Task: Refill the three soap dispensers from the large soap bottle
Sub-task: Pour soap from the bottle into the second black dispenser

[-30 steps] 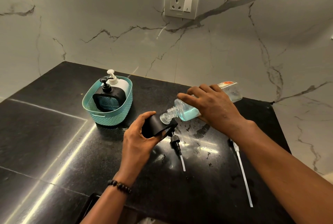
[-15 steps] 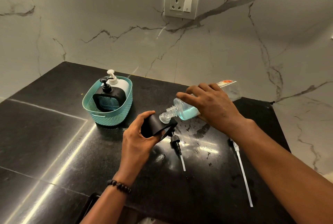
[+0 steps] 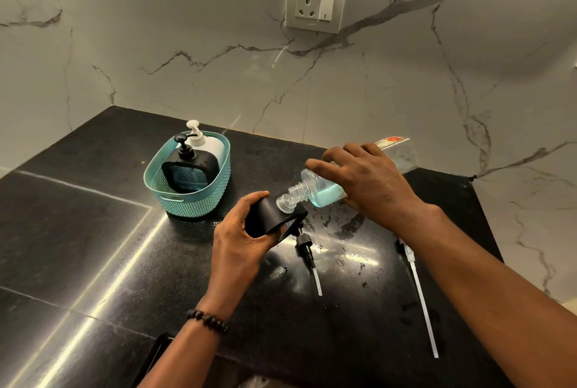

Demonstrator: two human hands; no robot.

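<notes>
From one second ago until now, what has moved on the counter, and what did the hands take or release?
Very little changed. The right hand keeps the large soap bottle tipped, its neck at the opening of the black dispenser that the left hand still grips; the two may have shifted slightly. Nothing was taken or released. The basket and both loose pumps on the counter stayed put.

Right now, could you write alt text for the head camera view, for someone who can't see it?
A right hand tips a clear large soap bottle of blue soap, mouth against a black dispenser held tilted by the left hand, over a black counter. Two removed pumps lie nearby; a teal basket holds two more dispensers, one black, one white.
</notes>
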